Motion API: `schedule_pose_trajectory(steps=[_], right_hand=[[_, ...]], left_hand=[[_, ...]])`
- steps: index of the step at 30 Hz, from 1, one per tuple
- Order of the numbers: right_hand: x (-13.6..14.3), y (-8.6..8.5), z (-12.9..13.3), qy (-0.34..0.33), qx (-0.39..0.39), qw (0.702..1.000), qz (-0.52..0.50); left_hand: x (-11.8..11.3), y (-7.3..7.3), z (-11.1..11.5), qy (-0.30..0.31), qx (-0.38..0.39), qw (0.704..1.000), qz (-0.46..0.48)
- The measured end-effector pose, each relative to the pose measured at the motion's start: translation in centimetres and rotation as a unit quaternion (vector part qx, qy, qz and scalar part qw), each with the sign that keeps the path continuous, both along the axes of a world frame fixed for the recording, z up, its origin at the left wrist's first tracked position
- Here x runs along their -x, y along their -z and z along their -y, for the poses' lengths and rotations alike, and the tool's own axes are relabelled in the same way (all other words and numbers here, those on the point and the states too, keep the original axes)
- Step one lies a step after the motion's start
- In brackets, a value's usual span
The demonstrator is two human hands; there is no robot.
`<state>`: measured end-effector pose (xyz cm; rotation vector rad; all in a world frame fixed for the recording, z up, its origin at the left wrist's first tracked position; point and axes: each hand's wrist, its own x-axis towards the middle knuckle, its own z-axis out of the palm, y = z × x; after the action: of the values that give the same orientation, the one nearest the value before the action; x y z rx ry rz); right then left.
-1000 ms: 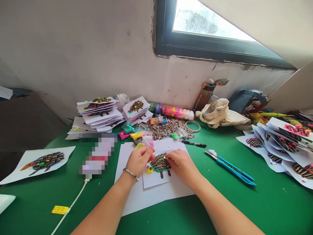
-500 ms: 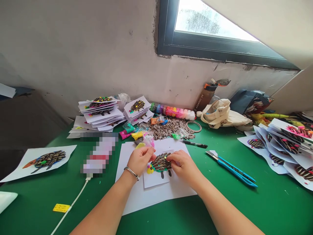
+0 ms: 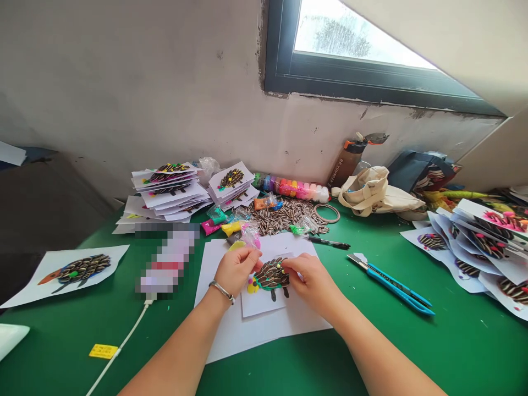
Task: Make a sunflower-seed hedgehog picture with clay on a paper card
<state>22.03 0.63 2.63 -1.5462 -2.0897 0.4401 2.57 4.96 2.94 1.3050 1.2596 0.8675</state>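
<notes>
A hedgehog picture (image 3: 272, 275) made of striped sunflower seeds, with a yellow face, a teal edge and dark legs, lies on a small white card (image 3: 258, 308). Under the card are larger white sheets (image 3: 225, 330). My left hand (image 3: 237, 269), with a silver bangle at the wrist, is closed in a pinch at the picture's upper left; anything in its fingertips is too small to name. My right hand (image 3: 307, 278) pinches at the right side of the seeds, beside small yellow dots. What its fingers hold, if anything, is hidden.
Loose sunflower seeds (image 3: 284, 214) and bagged clay (image 3: 231, 227) lie behind the sheets. A blue utility knife (image 3: 391, 283) and black pen (image 3: 328, 241) are to the right. Stacks of seed pictures (image 3: 173, 192) stand at both sides; a white cable (image 3: 132, 330) runs at left.
My right hand has shifted very slightly at the picture's right side. Otherwise the hands and the card stay where they were.
</notes>
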Motion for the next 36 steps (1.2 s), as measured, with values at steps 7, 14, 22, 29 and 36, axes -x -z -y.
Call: schedule_pose_trajectory(steps=[7,14,22,29,36], right_hand=[[-0.31,0.6,-0.14,-0.002,-0.018,1.0,-0.012],[-0.23,0.47,0.0,0.005,0.014,1.0,0.009],[-0.25,0.19,-0.03,0.0,0.043,0.999,-0.013],[-0.48,-0.04,-0.01,0.018,0.055,0.997,-0.045],[-0.41,0.13,-0.16,0.009,0.058,0.998,-0.015]], left_hand=[[0.05,0.12,-0.01,0.004,0.0,1.0,-0.011],[0.03,0.32,-0.06,0.008,-0.004,1.0,-0.026],[0.02,0.58,-0.12,0.015,-0.005,0.999,-0.037],[0.11,0.68,-0.16,0.018,-0.004,0.999,-0.043],[0.06,0.67,-0.17,0.019,-0.006,0.999,-0.043]])
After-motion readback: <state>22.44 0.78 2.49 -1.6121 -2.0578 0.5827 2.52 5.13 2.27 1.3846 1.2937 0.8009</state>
